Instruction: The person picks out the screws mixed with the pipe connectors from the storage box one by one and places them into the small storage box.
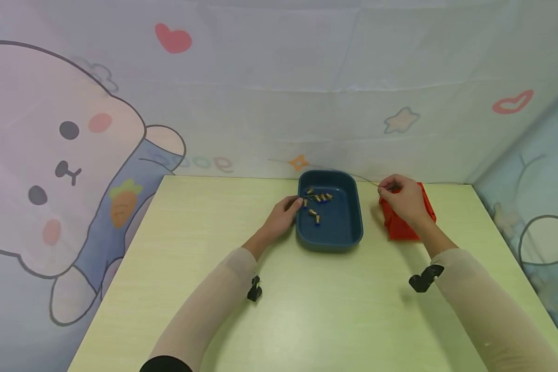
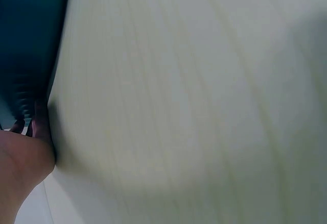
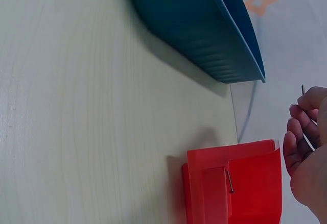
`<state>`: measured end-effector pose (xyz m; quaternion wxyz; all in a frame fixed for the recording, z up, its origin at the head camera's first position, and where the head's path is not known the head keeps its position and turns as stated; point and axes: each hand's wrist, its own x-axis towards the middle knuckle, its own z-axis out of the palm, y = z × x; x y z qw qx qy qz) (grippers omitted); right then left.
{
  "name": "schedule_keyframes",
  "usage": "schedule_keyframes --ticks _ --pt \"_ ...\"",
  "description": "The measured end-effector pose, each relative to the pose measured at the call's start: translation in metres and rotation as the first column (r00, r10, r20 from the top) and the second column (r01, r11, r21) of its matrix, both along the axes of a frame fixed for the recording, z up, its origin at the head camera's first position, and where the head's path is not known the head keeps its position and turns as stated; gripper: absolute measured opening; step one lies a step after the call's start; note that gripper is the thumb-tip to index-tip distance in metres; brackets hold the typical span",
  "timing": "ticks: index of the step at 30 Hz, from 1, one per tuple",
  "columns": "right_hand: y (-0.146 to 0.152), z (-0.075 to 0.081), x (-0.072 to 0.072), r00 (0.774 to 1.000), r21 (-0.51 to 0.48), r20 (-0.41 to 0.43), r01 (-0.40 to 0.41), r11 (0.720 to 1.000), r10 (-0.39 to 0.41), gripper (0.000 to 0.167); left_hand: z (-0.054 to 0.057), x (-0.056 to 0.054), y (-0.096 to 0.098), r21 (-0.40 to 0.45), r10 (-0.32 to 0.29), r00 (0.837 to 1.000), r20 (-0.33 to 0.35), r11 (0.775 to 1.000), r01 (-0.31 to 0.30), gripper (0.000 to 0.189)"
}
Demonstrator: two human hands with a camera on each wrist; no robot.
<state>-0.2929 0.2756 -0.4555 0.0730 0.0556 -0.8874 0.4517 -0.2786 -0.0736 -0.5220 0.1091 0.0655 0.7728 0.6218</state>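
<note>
At the left side of a dark blue tray [image 1: 331,239], my left hand [image 1: 281,217] holds the rim, thumb on top. The left wrist view shows its fingers against the outer wall of the tray [image 2: 30,40]. Several small brass fittings [image 1: 318,198], some with blue ends, lie in the tray's left half. My right hand [image 1: 402,196] is raised over a red open box [image 1: 402,230]. Between its thumb and fingertips it pinches a thin metal rod [image 3: 303,89], whose tip pokes out. Another thin metal piece with a small head [image 3: 230,180] lies in the red box.
Both containers stand near the back edge of a pale wooden table [image 1: 335,305]. Close behind rises a printed cloth backdrop [image 1: 279,103], with a second cloth [image 1: 551,206] along the right side. A gap separates tray and box.
</note>
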Motion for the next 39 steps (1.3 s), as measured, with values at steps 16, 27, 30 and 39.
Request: schedule_keyframes --ticks 16,27,30,39 --pt "0.018 -0.004 0.0 0.999 0.014 0.023 0.044 0.999 -0.045 0.016 -0.001 -0.001 0.002 0.016 0.004 1.0 0.002 1.0 -0.004 0.064" --pt "0.032 -0.01 0.0 0.998 0.034 0.041 0.054 0.998 -0.055 0.022 -0.003 -0.003 0.001 -0.001 -0.001 1.0 0.006 1.0 0.001 0.067" --pt "0.034 -0.01 0.001 0.996 0.041 0.06 0.062 0.997 -0.064 0.023 -0.003 -0.003 0.0 -0.01 -0.001 1.0 0.002 1.0 0.001 0.066" --pt "0.041 -0.012 0.002 0.992 0.081 0.095 0.076 0.994 -0.083 0.024 -0.003 -0.003 -0.001 -0.019 0.0 1.0 -0.002 1.0 0.0 0.062"
